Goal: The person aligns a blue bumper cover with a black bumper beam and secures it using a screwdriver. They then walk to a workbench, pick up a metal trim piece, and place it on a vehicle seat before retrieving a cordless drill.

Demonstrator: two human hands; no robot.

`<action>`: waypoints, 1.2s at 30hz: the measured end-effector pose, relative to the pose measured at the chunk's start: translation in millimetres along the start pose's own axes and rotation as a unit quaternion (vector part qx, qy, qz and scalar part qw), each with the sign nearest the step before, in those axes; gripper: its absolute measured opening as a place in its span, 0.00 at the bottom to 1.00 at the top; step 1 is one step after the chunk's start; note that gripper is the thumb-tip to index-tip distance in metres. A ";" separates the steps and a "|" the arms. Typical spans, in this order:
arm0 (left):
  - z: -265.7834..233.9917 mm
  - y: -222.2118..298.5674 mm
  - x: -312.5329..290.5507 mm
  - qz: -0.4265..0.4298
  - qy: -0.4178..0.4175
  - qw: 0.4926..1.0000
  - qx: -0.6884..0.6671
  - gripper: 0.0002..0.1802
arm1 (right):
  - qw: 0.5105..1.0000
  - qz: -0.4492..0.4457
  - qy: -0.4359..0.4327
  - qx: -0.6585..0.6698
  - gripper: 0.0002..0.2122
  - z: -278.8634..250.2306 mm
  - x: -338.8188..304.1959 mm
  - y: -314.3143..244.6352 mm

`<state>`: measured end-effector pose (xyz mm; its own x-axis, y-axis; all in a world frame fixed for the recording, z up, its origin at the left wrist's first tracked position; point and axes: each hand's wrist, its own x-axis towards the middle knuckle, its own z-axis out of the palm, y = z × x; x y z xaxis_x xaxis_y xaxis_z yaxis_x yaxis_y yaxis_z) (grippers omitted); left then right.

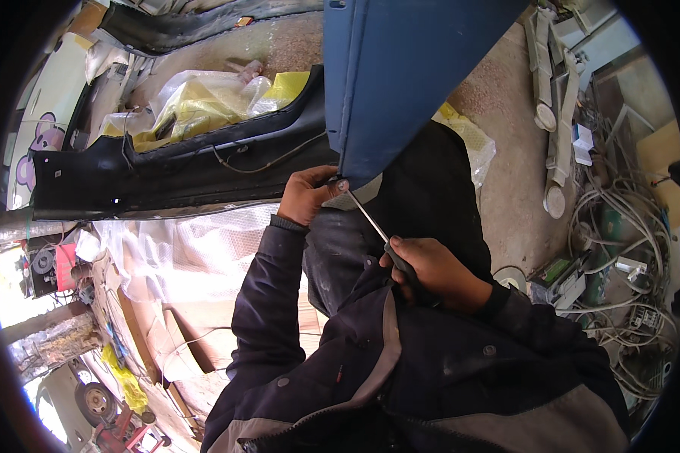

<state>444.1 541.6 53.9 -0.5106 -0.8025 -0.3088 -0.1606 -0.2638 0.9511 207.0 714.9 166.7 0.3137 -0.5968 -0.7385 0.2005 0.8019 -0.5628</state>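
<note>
- The screwdriver (369,215) slants across the middle of the view, its metal shaft running up and leftward to the lower corner of the blue panel (412,68); the exact tip is hidden at the fingers.
- The right hand (447,275) is wrapped around the dark handle.
- The left hand (307,198) is closed in a pinch at that corner, thumb beside the shaft's end; what lies between its fingertips cannot be made out.
- The blue panel comes down from the top edge, its lower end in front of the dark trousers (438,204).
- To its left stretches a long black moulded part (170,177), a thin wire (279,158) loose along it.
- Yellowish plastic wrapping (196,113) lies behind that part, clear bubble wrap (227,241) on its near side.
- Far right, pale metal pieces (560,136) lie near tangled grey cables (635,208).
- A wheel (96,402) shows at lower left.
</note>
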 end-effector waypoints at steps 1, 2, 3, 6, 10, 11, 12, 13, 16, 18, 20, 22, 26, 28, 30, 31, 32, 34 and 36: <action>0.8 -0.5 -0.5 0.000 0.008 1.000 -0.007 0.27 | 1.000 -0.004 0.006 -0.025 0.23 0.5 0.9 0.3; 1.5 -0.7 -1.0 0.006 0.008 1.000 -0.012 0.27 | 0.999 -0.006 0.007 -0.033 0.23 0.8 1.9 0.7; 2.0 -0.6 -1.2 0.012 0.007 1.000 -0.018 0.27 | 0.999 -0.008 0.011 -0.040 0.23 0.9 2.9 1.4; 2.6 1.1 -0.3 0.015 0.004 0.999 -0.028 0.27 | 1.000 -0.009 0.005 -0.022 0.24 0.1 7.1 4.7; 3.1 2.3 1.3 0.012 0.012 1.000 -0.009 0.26 | 0.998 0.004 -0.025 0.051 0.25 0.0 14.4 12.3; 3.8 1.8 1.7 0.012 0.006 1.000 -0.028 0.26 | 0.997 0.007 -0.027 0.066 0.25 -0.3 15.6 14.2; 4.4 1.3 1.9 0.010 0.006 0.999 -0.045 0.25 | 0.996 0.010 -0.029 0.083 0.25 -0.1 16.5 15.9; 4.8 0.9 2.1 0.007 0.008 0.998 -0.060 0.25 | 0.994 0.022 -0.028 0.099 0.24 -0.2 17.2 17.2; 4.9 -0.1 2.4 0.010 0.009 0.999 -0.038 0.25 | 0.986 0.030 -0.062 0.155 0.24 0.1 17.2 19.7; 4.7 -0.6 2.8 0.012 0.007 0.999 -0.038 0.24 | 0.982 0.029 -0.075 0.169 0.24 0.6 17.0 20.5; 4.2 -0.8 2.1 0.015 0.005 1.000 -0.021 0.24 | 0.979 0.038 -0.080 0.185 0.24 1.2 16.4 20.5; 3.4 -1.3 0.7 0.024 0.006 1.000 0.013 0.24 | 0.975 0.051 -0.076 0.201 0.24 1.2 15.7 19.9; 1.1 -7.2 -4.5 0.047 -0.015 0.999 0.002 0.24 | 0.974 0.048 -0.081 0.205 0.24 -1.8 14.2 18.3; -2.5 -12.0 -6.8 0.093 -0.035 0.995 0.001 0.24 | 0.973 0.055 -0.079 0.207 0.24 -4.3 13.4 17.4; -4.1 -18.4 -5.8 0.071 -0.034 0.996 -0.031 0.23 | 0.968 0.059 -0.088 0.225 0.24 -7.1 13.2 17.3; -3.8 -22.2 -5.2 0.065 -0.032 0.996 -0.047 0.22 | 0.966 0.064 -0.087 0.235 0.24 -8.3 13.2 17.7; -3.1 -26.0 -4.6 0.079 -0.016 0.996 -0.021 0.22 | 0.964 0.061 -0.097 0.242 0.24 -9.5 13.3 18.4; -0.5 -32.7 -2.8 0.104 0.025 0.993 0.041 0.21 | 0.960 0.064 -0.100 0.255 0.23 -12.1 14.6 20.0; 2.1 -37.9 -3.0 0.125 0.054 0.987 0.090 0.20 | 0.951 0.060 -0.120 0.279 0.23 -14.3 15.8 22.4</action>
<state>449.9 555.1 18.8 -0.4626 -0.8850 -0.0533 -0.1924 0.0415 0.9804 203.2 723.0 137.1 0.5547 -0.5299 -0.6415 0.5900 0.7941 -0.1457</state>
